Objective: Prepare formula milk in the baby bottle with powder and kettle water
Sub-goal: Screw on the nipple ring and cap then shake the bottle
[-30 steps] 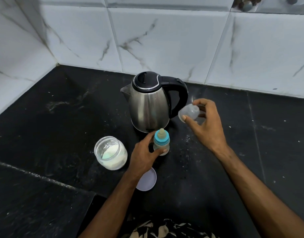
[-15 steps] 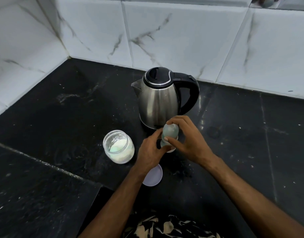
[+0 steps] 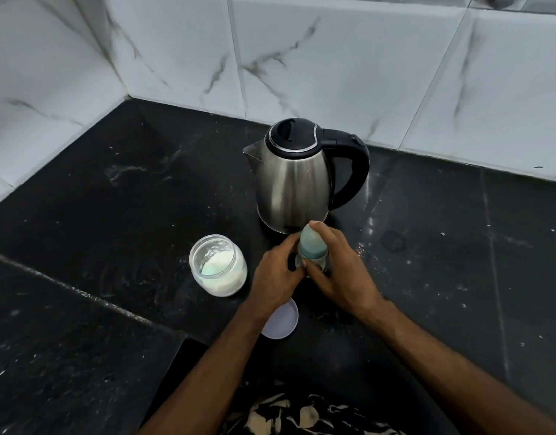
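On the black stone counter [image 3: 113,215], just in front of the stainless-steel electric kettle with the black lid and handle [image 3: 294,180], I see the small clear baby bottle with its teal collar [image 3: 311,257] standing upright between both hands. My view shows the left hand [image 3: 275,277] curled round the lower body of the bottle, gripping it from the left. The right hand [image 3: 342,271] wraps the translucent dome cap [image 3: 311,238] that sits over the bottle's top, thumb low on the near side and a fingertip resting on the crown of the cap. To the left, near but apart from the hands, stands an open glass jar holding white powder [image 3: 219,266]. A round pale lilac lid [image 3: 283,323] lies flat on the counter, partly under the left wrist. White marble-veined tiles [image 3: 333,58] back the counter. A patterned dark-and-cream garment [image 3: 301,412] shows at the bottom edge.
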